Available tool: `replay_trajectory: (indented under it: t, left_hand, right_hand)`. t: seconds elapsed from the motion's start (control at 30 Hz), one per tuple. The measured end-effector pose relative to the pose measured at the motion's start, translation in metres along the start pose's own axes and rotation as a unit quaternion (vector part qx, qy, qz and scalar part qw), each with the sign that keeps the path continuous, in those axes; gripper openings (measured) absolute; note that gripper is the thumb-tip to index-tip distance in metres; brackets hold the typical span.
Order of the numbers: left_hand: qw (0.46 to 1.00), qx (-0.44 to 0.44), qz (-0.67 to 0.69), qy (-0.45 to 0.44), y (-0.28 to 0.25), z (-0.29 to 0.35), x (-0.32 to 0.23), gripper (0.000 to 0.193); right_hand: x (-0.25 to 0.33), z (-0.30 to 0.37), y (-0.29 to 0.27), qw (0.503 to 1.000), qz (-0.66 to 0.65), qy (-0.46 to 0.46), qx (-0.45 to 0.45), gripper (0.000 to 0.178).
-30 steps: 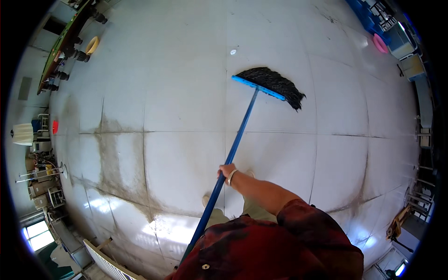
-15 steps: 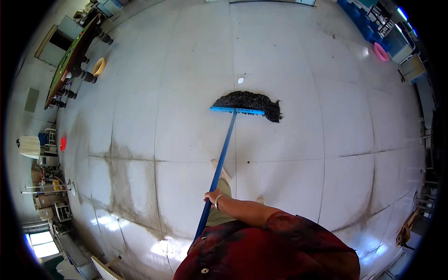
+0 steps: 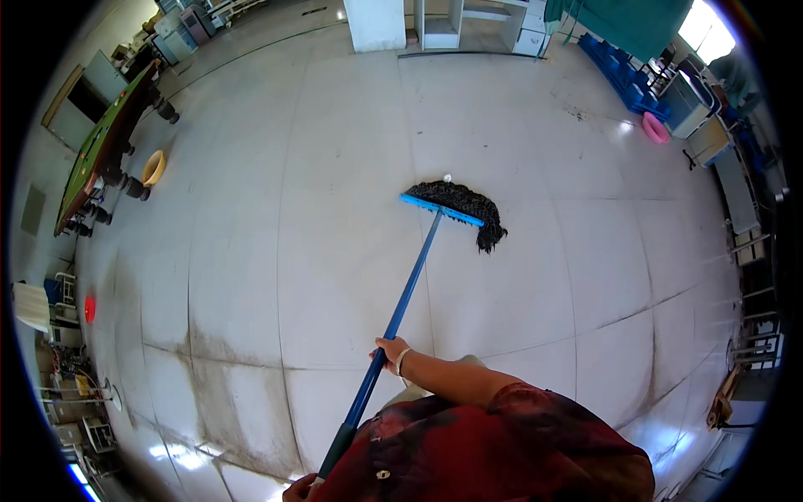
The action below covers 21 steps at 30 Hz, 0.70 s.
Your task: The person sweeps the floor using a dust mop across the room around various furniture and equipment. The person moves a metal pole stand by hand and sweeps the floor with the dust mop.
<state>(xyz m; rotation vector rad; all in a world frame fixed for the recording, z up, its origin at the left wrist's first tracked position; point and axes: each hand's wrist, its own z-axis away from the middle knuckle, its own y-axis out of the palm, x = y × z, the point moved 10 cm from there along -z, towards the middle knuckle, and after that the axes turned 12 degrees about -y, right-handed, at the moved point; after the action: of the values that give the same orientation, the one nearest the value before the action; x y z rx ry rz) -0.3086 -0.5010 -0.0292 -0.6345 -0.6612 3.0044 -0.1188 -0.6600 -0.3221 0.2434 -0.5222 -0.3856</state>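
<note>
- The mop (image 3: 416,272) is lying out ahead of the person, with its head on the pale floor (image 3: 351,209), just above the middle of the head view.
- Its black strands (image 3: 460,197) are spreading along the far side of a blue bar (image 3: 443,210) and are hanging back past the bar's right end.
- A small white object (image 3: 447,178) is sitting at the far edge of the strands; whether they are touching is hard to tell.
- The blue handle is slanting back toward the person's lower left, turning dark green near its lower end.
- The right hand (image 3: 389,355) is gripping the handle partway along, its fingers curling around the shaft; a light bracelet (image 3: 401,362) is circling that wrist.
- The left hand (image 3: 301,488) is showing only partly at the bottom edge, beside the handle's lower end; I cannot tell how its fingers are set.
- Dark smudges (image 3: 226,393) are marking the floor to the left.
- Farther left, a yellow basin (image 3: 154,168) is standing near a green-topped table (image 3: 104,138).
- At upper right, a pink basin (image 3: 656,128) is resting near a blue rack (image 3: 615,75), and a green cloth (image 3: 623,25) is hanging beyond.
</note>
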Motion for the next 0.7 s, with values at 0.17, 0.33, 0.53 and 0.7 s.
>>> replay_trajectory:
  t: [0.17,0.33,0.53,0.7]
  left_hand:
    - [0.991,-0.028,-0.097,0.087,-0.024,-0.026,-0.065,0.036]
    - [0.994,-0.057,-0.092,0.014,-0.069,-0.073,-0.083,0.028]
    - [0.993,-0.075,-0.076,-0.043,-0.129,-0.139,-0.170,0.025]
    - [0.995,-0.056,-0.079,-0.025,-0.177,-0.219,-0.288,0.026]
  right_hand:
    - [0.005,-0.052,0.032,0.998,0.000,0.062,-0.009,0.017]
    - [0.000,-0.079,0.078,0.988,-0.019,0.148,-0.027,0.021]
    - [0.051,-0.120,0.153,0.973,-0.073,0.213,-0.038,0.024]
    - [0.137,-0.185,0.233,0.980,-0.166,0.113,0.014,0.020]
